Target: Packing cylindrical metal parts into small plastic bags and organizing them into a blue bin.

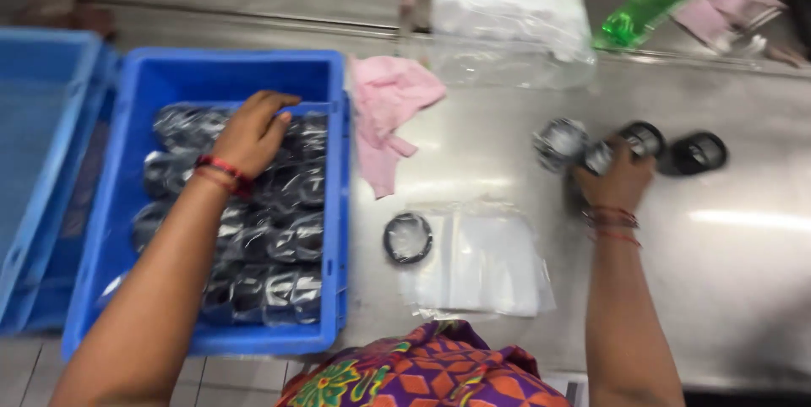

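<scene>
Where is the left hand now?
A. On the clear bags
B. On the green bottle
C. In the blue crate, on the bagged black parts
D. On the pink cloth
C: the left hand rests on the bagged parts inside the blue crate.

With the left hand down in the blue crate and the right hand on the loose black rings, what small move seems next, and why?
Probably the right hand lifts one black ring toward the clear bags. It already rests on the loose rings, a ring in a bag lies by the bags, and the left hand lies on bagged rings filling the blue crate.
</scene>
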